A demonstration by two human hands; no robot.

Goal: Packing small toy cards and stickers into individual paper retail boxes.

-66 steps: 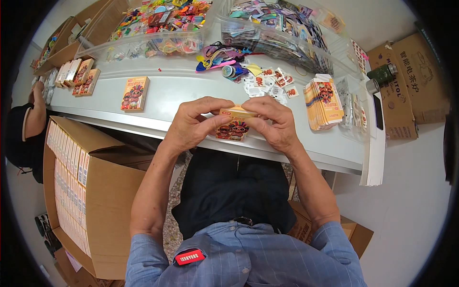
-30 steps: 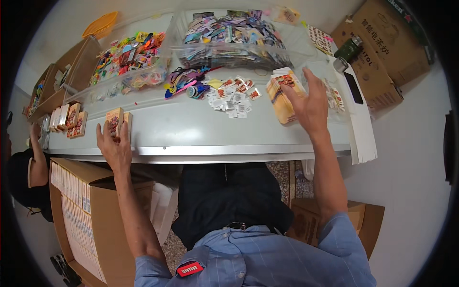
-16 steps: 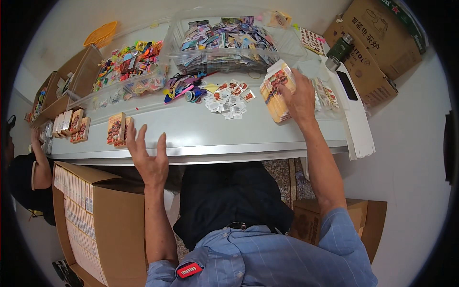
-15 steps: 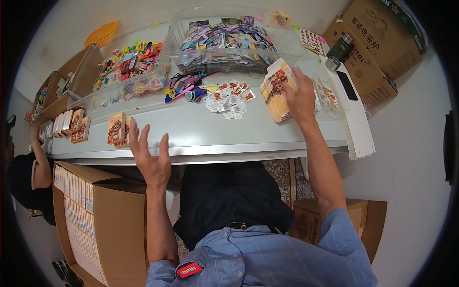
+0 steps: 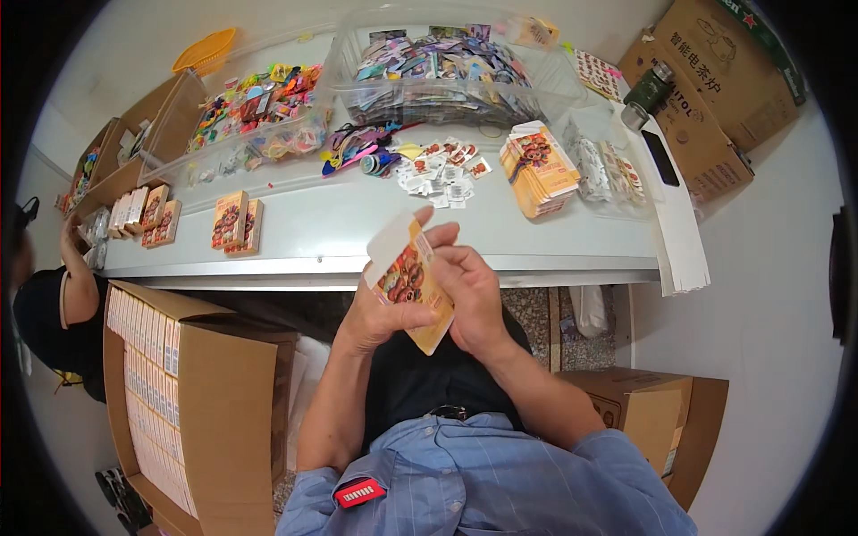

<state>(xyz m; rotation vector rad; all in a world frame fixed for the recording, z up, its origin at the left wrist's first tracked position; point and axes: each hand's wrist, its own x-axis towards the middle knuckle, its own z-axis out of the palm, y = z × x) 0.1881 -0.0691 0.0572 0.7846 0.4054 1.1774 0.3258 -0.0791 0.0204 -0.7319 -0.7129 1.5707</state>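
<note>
Between my two hands, over my lap at the table's front edge, is a flat folding carton (image 5: 407,279), orange and cream with a printed picture and a white flap at its top. My left hand (image 5: 380,313) grips it from the left, thumb across its front. Around its right edge close the fingers of my right hand (image 5: 469,290). A stack of the same flat cartons (image 5: 545,174) lies at the right of the table. Left of that stack spreads a heap of small stickers and white packets (image 5: 442,174). Two filled cartons (image 5: 230,221) stand at the left.
Clear bins of cards (image 5: 438,76) and small toys (image 5: 259,107) line the back. More cartons (image 5: 156,214) stand far left, near another person's arm (image 5: 79,281). A phone (image 5: 660,161) and green flask (image 5: 651,85) are at right. A cardboard box of packed cartons (image 5: 223,420) stands below left.
My right hand has left the stack and come down toward my lap with one flat carton. My left hand, spread before, has moved right and taken hold of it too.
</note>
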